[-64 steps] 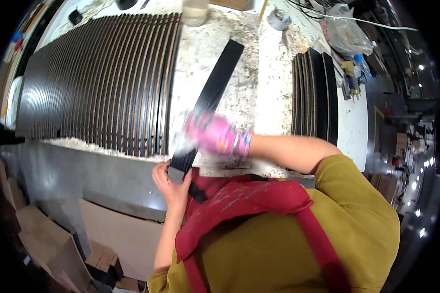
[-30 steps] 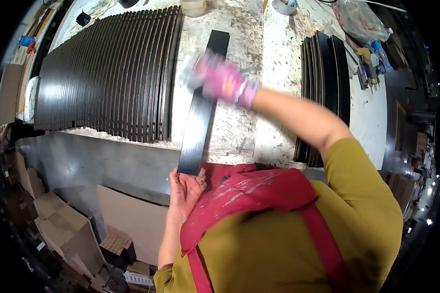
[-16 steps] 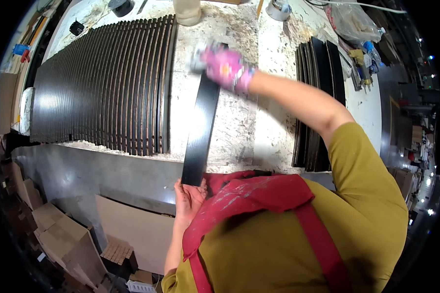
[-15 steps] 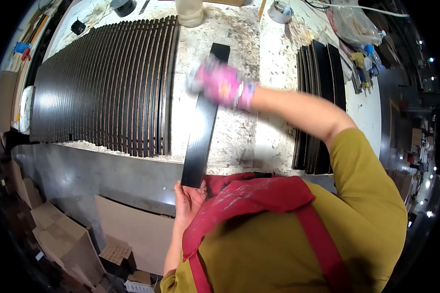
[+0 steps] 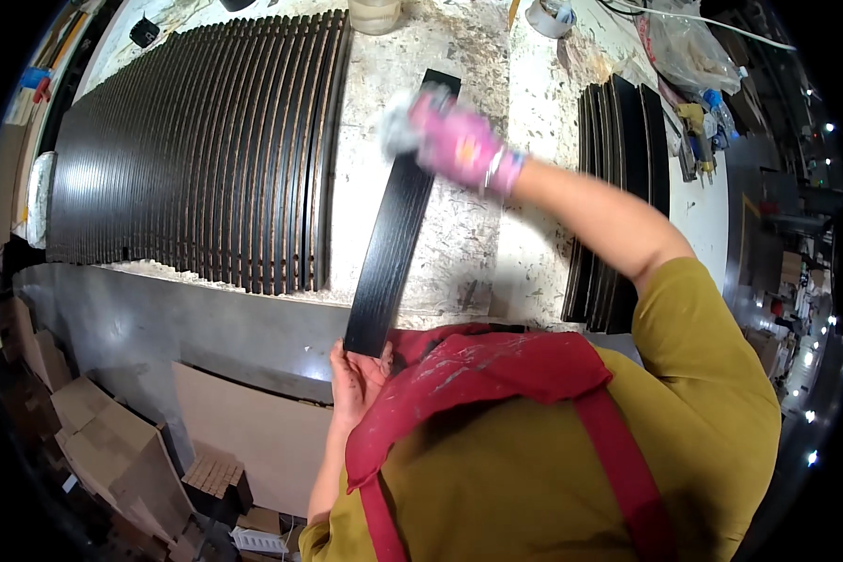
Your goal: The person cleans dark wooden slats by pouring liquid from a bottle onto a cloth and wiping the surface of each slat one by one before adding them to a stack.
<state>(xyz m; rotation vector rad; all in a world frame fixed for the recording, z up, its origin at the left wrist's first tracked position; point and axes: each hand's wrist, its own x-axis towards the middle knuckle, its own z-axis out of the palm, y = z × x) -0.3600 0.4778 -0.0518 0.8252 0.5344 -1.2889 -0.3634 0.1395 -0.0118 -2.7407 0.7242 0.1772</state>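
Observation:
A long, narrow black board (image 5: 391, 253) lies slantwise on the table, its near end sticking out past the front edge. My bare left hand (image 5: 354, 382) is closed around that near end, with the fingers partly under it. Over the board's far part is my right hand (image 5: 464, 145), in a pink glove and smeared by motion. It grips a pale grey, wadded rag (image 5: 400, 128), which covers some of the board. Fine lengthwise grain shows on the board's dark face.
Many similar black boards (image 5: 197, 159) stand in a tight row at left. Several more boards (image 5: 618, 197) are at right. A clear plastic container (image 5: 375, 16) and a round tin (image 5: 550, 17) sit at the back. Cardboard boxes (image 5: 112, 440) stand on the floor, lower left.
My right hand has moved a little right and away from me with the rag. The board's far end has swung slightly right, and its bright reflection has faded. My left hand keeps its hold.

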